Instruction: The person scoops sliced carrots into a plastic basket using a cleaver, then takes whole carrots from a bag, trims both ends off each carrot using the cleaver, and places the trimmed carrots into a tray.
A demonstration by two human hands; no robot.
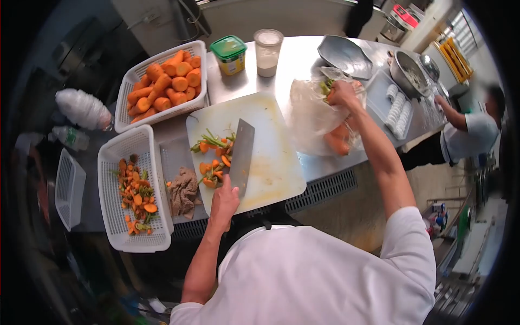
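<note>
My left hand (225,203) is closed round the handle of a cleaver (243,157), whose wide blade lies over the white cutting board (276,173). Left of the blade are cut carrot tops (211,168) with green stems. At the right, my right hand (342,93) reaches into the opening of a clear plastic bag (306,114), its fingers curled at green carrot tops (326,86); what they grip is partly hidden. Whole carrots (338,140) show through the bag's lower part.
A white basket (123,105) of peeled carrots stands back left, and another basket (108,200) of scraps nearer. A brown cloth (184,190), green-lidded tub (229,54), clear container (267,52), metal scoop (346,57) and tray (379,86) surround the board. Another person (471,132) stands right.
</note>
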